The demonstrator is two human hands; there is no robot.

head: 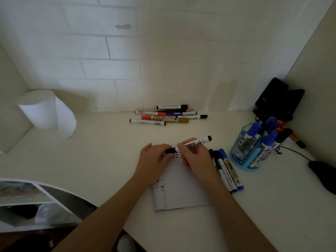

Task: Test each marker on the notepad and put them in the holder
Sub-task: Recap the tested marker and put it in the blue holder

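Observation:
A white notepad lies on the desk in front of me, with small squiggles drawn along its top edge. Above that edge my right hand holds a white marker with black ends. My left hand grips the black cap at that marker's left end. A blue holder with several markers in it stands to the right. Three markers lie between the notepad and the holder. A pile of several markers rests by the back wall.
A paper towel roll stands at the back left. Black devices sit in the back right corner, with a cable leading to a black mouse at the right edge. A white shelf unit is at the lower left.

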